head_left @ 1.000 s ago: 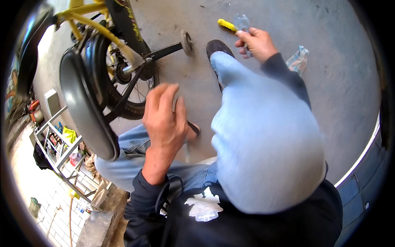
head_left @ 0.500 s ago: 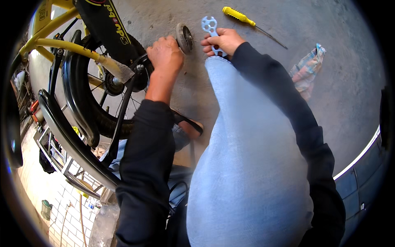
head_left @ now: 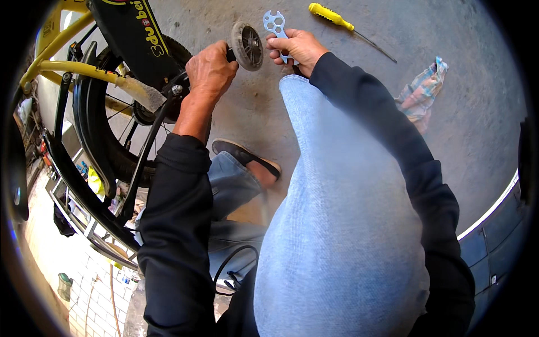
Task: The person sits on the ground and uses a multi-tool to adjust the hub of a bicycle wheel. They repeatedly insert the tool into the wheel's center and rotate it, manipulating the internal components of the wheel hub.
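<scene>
**Bare left hand (head_left: 210, 70) clenched on a black bar (head_left: 231, 55), bare right hand (head_left: 303, 49) grasping a flat silvery-blue metal wrench (head_left: 281, 35)**

At the upper centre of the frame we see the wrench pinched between the right thumb and curled fingers, its thin plate pierced by hexagonal holes and notched at the top end. Just left of it, not touching, stands a small spoked wheel with a translucent grey rim (head_left: 247, 46). The left hand, knuckles up, wraps the bar beside that wheel. At upper left we make out a smooth yellow tubular bicycle frame (head_left: 84, 70) (one tube end wears a rough, whitish covering) and a black rubber tyre (head_left: 126, 164). On the gritty grey concrete floor (head_left: 348, 112), at upper right, we find a screwdriver with a ridged yellow handle (head_left: 351, 26) and, farther right, a crumpled plaid cloth (head_left: 421, 95). Pale blue denim (head_left: 337, 196) bulges across the lower centre.
</scene>
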Action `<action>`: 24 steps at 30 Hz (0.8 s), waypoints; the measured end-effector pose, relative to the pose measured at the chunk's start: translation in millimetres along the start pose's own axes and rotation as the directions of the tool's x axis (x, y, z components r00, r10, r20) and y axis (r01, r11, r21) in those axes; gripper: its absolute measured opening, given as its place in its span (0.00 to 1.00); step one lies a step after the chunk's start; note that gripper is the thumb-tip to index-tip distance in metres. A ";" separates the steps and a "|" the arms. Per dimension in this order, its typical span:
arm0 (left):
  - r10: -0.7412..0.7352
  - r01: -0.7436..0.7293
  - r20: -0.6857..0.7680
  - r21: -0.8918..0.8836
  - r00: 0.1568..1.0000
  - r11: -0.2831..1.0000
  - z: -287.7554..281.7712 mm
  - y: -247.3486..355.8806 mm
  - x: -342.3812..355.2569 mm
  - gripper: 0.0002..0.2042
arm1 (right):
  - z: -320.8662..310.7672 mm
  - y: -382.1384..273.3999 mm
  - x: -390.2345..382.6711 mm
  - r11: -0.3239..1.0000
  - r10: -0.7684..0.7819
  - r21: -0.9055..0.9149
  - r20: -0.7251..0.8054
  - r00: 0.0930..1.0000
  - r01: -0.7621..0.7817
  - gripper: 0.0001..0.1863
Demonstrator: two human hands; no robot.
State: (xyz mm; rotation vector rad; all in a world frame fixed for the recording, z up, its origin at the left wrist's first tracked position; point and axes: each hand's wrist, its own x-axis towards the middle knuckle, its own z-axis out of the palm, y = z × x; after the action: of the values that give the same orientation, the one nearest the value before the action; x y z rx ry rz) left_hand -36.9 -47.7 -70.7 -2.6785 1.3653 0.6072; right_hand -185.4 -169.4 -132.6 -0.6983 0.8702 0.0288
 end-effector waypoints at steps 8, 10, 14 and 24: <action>0.044 -0.046 -0.089 -0.023 0.995 0.999 9.6 -0.6 -0.8 0.09 | 9.5 -10.0 15.9 0.947 -0.147 -0.284 0.035 0.988 0.151 0.16; 0.024 -0.026 -0.073 -0.030 0.997 0.999 5.3 1.2 -1.9 0.08 | 3.8 -9.6 18.7 0.951 -0.135 -0.273 0.048 0.990 0.143 0.17; 0.053 -0.062 -0.131 -0.064 0.990 0.996 3.5 6.6 -1.5 0.10 | -13.3 -6.6 25.6 0.943 -0.153 -0.282 0.101 0.983 0.176 0.19; -0.024 -0.010 -0.169 -0.198 0.985 0.980 -13.6 27.7 -7.5 0.12 | -34.5 -27.0 19.8 0.932 0.034 -0.350 0.345 0.938 0.095 0.22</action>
State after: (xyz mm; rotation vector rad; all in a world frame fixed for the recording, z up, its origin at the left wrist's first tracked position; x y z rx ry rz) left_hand -58.5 -62.0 -52.3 -2.9547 1.4028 0.5510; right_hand -188.2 -215.2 -146.8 -1.0187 0.5143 0.2838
